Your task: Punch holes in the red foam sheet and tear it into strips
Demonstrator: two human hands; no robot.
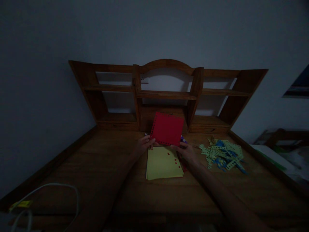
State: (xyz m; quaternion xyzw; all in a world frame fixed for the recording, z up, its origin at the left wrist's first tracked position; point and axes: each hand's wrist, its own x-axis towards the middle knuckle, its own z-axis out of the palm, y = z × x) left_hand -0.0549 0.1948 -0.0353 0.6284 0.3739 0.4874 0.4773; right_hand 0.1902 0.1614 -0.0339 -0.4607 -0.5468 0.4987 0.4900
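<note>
A square red sheet with small holes punched along its edges is held up, tilted, above the desk. My left hand pinches its lower left corner. At the lower right corner, my right hand grips it between thumb and fingers. Below lies a stack of pale yellow sheets, with several small red bits scattered on its right side. Behind the red sheet, partly hidden, are purple objects with eye-like white spots. Some red material shows under my right hand.
A tangled heap of pale green and blue perforated cut-offs lies on the right of the wooden desk. A wooden shelf unit stands along the back. A white cable loops at the front left, beside a yellow item.
</note>
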